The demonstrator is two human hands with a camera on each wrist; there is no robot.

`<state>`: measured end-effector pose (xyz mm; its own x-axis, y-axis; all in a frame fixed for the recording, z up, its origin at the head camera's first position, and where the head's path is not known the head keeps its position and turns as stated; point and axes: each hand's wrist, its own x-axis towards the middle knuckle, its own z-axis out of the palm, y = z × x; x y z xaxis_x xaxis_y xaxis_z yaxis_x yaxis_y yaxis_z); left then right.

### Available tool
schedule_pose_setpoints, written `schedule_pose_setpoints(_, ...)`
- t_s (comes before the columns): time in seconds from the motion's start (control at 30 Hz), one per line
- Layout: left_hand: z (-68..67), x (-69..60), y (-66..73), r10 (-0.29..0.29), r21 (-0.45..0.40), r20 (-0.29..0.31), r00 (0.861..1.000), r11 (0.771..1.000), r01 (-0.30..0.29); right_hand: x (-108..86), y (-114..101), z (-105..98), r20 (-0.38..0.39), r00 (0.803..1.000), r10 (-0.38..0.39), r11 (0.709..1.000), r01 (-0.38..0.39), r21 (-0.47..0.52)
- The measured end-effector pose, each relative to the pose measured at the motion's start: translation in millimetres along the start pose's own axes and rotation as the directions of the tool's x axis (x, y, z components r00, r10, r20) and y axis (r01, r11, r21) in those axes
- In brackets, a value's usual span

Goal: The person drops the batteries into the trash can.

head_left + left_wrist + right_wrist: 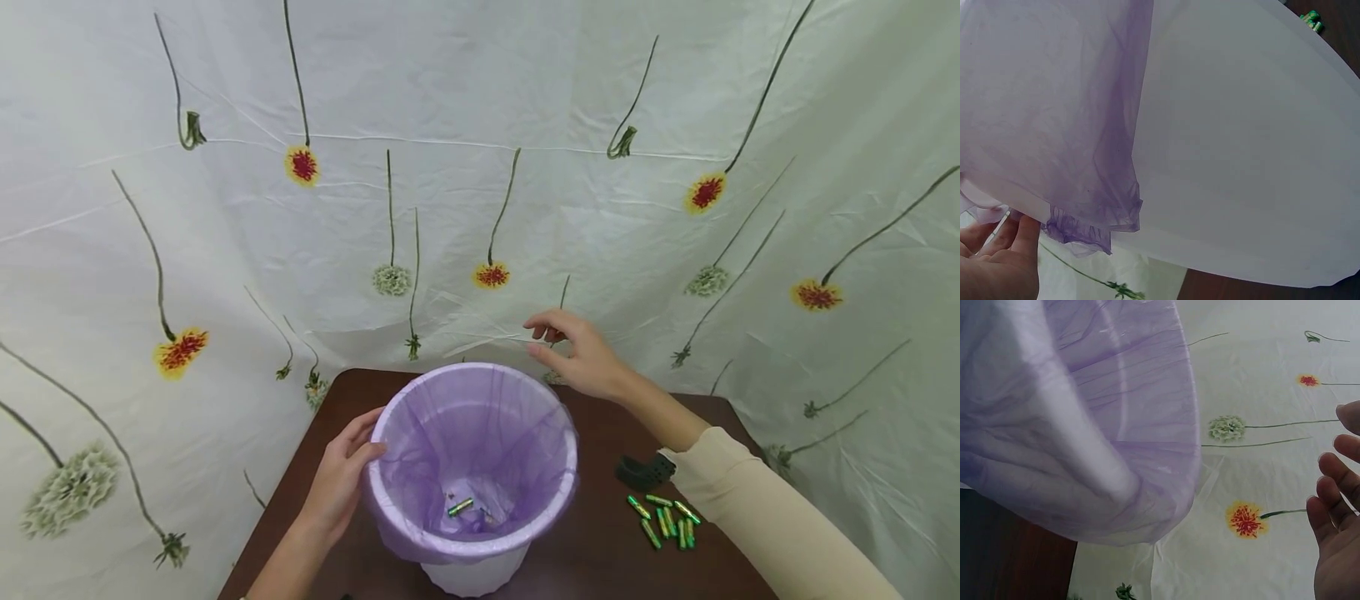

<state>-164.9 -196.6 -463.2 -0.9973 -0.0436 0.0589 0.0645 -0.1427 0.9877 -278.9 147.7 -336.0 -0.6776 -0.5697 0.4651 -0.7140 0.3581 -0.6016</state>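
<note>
White round plastic bin [474, 573], purple-lined, is standing on the dark brown table [600, 567]; your left hand [339, 475] is pinching its rim [480, 547], your right hand [581, 354] is hovering, fingers apart; uneven pressing could be risking a tip.

In the head view, 2 bare hands: left hand [341, 473] left of lower centre, right hand [585, 357] right of centre. Lower right: long, plain cream sleeve [783, 508], its cuff [697, 450] slightly wavy-edged. Lower left: uncovered forearm [296, 546].
</note>
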Motion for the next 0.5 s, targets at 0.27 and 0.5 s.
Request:
schedule_pose_setpoints(0.27,-1.6,0.3,-1.0,-0.006,-0.007,0.014,1.0,1.0,0.006,-22.7,10,-10,-0.032,0.997,0.068,0.998,-0.068,-0.013)
schedule_pose_setpoints(0.5,-2.0,1.4,-0.5,-0.003,-0.004,0.019,1.0,1.0,0.003,-43.1,18,-21,-0.074,0.992,0.101,0.994,-0.104,-0.032)
